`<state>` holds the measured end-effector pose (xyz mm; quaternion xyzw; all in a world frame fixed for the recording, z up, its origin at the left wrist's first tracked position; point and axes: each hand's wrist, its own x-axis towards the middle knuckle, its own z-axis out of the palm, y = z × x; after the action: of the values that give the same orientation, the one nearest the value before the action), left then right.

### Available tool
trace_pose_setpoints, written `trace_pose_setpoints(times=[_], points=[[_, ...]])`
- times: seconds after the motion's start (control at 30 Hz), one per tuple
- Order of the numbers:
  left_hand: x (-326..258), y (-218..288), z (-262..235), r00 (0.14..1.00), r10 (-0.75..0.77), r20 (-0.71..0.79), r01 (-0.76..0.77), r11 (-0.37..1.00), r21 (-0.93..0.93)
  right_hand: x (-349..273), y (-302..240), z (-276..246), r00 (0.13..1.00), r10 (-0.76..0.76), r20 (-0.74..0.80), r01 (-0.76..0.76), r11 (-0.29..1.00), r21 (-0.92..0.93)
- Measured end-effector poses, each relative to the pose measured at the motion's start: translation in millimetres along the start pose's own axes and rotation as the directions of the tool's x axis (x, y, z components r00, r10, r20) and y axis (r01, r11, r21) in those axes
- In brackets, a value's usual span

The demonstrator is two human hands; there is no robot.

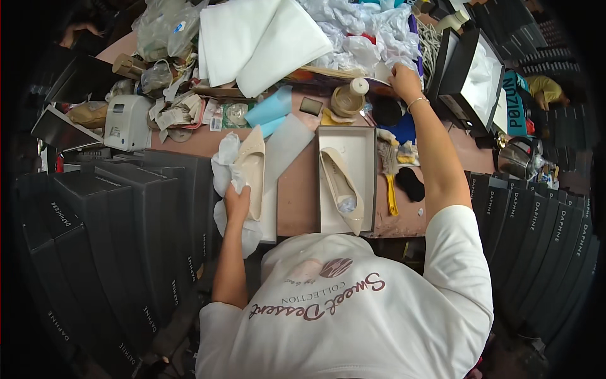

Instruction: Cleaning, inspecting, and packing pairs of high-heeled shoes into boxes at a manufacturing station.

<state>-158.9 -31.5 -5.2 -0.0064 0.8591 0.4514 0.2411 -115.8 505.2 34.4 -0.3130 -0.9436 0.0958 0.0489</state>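
My left hand point(237, 203) is closed around the side of a cream pointed flat shoe point(254, 167), with crumpled white tissue paper point(226, 155) beside and under the hand. The matching cream shoe point(344, 186) lies in an open shoe box point(320, 208) at the middle of the table, a pale wad showing inside it. Far off to the right, my right hand point(404, 81) has curled fingers at the near edge of a heap of crumpled white wrapping point(353, 50). What its fingertips grip is too small to make out.
Right of the box lie a yellow-handled brush point(391, 196) and a black pad point(411, 185). A round container point(347, 101) stands behind. Stacked dark shoe boxes point(145, 221) crowd both sides. White sheets point(252, 44) and a white label printer point(128, 122) sit farther back.
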Motion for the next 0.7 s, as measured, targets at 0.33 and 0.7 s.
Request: trace_pose_setpoints(times=[0.33, 0.7], points=[[-44.3, 4.8, 9.4, 0.996, -0.025, 0.089, 0.065, 0.877, -0.477, -169.4, -142.4, -76.1, 0.985, -0.100, 0.141, -0.101, 0.327, 0.940], [-118.2, 29.5, 35.2, 0.972, 0.170, 0.165, -0.079, 0.889, -0.450, -270.1, -237.6, -16.0, 0.949, -0.290, 0.125, 0.085, 0.616, 0.784]])
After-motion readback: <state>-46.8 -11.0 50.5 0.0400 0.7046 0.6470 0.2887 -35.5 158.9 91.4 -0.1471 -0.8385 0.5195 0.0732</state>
